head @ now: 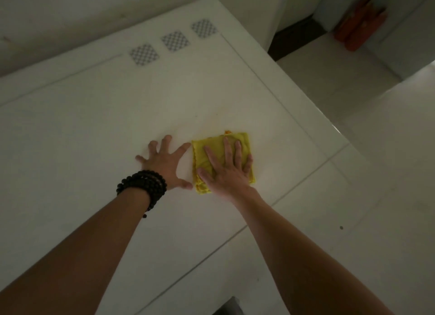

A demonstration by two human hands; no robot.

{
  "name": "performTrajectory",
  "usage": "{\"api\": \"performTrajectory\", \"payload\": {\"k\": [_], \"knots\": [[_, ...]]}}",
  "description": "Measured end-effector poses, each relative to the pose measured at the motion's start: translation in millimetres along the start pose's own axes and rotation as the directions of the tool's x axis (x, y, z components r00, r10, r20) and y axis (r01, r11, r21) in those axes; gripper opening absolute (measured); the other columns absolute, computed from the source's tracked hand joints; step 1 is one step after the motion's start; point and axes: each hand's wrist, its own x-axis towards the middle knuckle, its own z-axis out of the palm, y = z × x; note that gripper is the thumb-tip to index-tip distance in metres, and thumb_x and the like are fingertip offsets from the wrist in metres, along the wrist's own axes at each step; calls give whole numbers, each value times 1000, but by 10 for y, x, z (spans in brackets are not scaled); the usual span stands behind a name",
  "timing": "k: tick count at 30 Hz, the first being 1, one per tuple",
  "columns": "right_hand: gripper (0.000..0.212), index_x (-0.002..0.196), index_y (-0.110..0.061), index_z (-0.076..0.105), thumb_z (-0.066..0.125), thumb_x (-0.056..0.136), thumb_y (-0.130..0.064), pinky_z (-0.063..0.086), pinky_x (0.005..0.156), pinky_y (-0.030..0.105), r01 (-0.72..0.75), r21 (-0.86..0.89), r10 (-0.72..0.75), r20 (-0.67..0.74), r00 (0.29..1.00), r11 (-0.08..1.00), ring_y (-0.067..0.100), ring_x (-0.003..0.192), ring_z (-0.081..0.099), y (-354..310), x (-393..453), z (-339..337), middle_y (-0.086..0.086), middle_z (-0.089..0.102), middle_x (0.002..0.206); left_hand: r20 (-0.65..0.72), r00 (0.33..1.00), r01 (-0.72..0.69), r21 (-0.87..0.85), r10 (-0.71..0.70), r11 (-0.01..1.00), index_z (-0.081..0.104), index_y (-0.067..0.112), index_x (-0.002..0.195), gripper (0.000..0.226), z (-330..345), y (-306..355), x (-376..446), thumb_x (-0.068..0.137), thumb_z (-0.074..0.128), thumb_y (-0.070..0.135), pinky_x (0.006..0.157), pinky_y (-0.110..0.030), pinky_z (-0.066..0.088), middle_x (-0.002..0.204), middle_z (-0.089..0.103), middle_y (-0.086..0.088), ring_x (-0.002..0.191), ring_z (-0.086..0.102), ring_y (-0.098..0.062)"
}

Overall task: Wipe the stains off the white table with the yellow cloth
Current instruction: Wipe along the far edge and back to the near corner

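A folded yellow cloth (213, 147) lies flat on the white table (94, 126), right of the middle. My right hand (227, 166) presses down on the cloth with its fingers spread flat. My left hand (164, 164) rests on the bare tabletop just left of the cloth, fingers spread, holding nothing; its index finger almost touches the cloth's left edge. A dark bead bracelet (143, 187) wraps the left wrist. A faint yellowish smear (219, 124) shows on the table just beyond the cloth.
Three grey checkered squares (175, 41) sit in a row near the table's far edge. The table's right edge (324, 117) runs diagonally, with pale tiled floor (364, 197) beyond. A red object (360, 29) stands on the floor at the far right.
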Motion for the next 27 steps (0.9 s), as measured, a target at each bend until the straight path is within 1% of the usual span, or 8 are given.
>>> {"api": "performTrajectory", "payload": {"k": [3, 6, 13, 16, 18, 22, 25, 27], "knots": [[71, 152, -55, -8, 24, 93, -77, -25, 112, 61, 22, -28, -21, 16, 1000, 999, 26, 143, -42, 54, 309, -195, -5, -34, 163, -28, 997, 73, -59, -75, 996, 5, 51, 145, 121, -74, 109, 120, 52, 81, 66, 99, -67, 35, 155, -2, 0, 138, 9, -39], [71, 153, -54, -8, 23, 93, -76, -26, 112, 61, 47, -50, -47, 10, 999, 998, 28, 144, -40, 77, 584, -361, -3, -32, 164, -48, 993, 109, -58, -112, 992, 3, 50, 146, 118, -22, 177, 120, 59, 81, 61, 97, -65, 39, 155, -2, 1, 138, 8, -37], [71, 153, -53, -11, 22, 94, -76, -26, 112, 60, 73, -73, -71, 24, 997, 995, 29, 145, -40, 71, 623, -408, -2, -34, 163, -45, 991, 125, -79, -129, 989, 0, 48, 147, 113, -16, 217, 76, 67, 79, 54, 101, -65, 34, 157, -7, 1, 142, 3, -37], [71, 152, -54, -13, 21, 94, -76, -26, 112, 60, 69, -57, -68, 25, 997, 996, 27, 144, -41, 67, 386, -301, -4, -35, 162, -73, 989, 123, -112, -132, 986, 4, 46, 148, 108, 27, 205, 22, 70, 78, 52, 105, -67, 28, 159, -7, -1, 144, -1, -36], [70, 152, -55, -12, 20, 94, -76, -26, 112, 60, 58, -59, -56, 40, 998, 997, 26, 143, -42, 63, 98, -155, -5, -36, 162, -53, 987, 142, -144, -151, 979, 5, 45, 149, 108, 11, 214, -5, 70, 79, 50, 104, -72, 25, 159, -8, -4, 145, -4, -38], [69, 151, -57, -12, 22, 93, -76, -23, 114, 60, 16, -63, -16, 6, 1000, 998, 27, 145, -40, 48, -144, -22, -5, -34, 163, -6, 981, 190, -188, -194, 964, 0, 44, 149, 113, -24, 209, -4, 69, 79, 53, 102, -79, 17, 159, -15, -8, 144, -10, -45], [71, 147, -60, -19, 24, 93, -76, -21, 114, 61, 9, -72, -8, 3, 1000, 997, 27, 145, -39, 44, -111, -12, -6, -35, 162, 14, 988, 156, -186, -156, 970, -2, 45, 150, 114, -34, 161, -17, 68, 77, 58, 103, -76, 23, 160, -14, -6, 144, -7, -46], [71, 142, -63, -25, 22, 91, -77, -19, 114, 63, 7, -78, -7, -9, 1000, 997, 27, 145, -39, 42, -74, 7, -6, -36, 161, 8, 992, 126, -136, -126, 983, 2, 46, 149, 114, -65, 93, 14, 63, 75, 65, 102, -71, 30, 159, -4, -5, 141, 5, -45]]}}
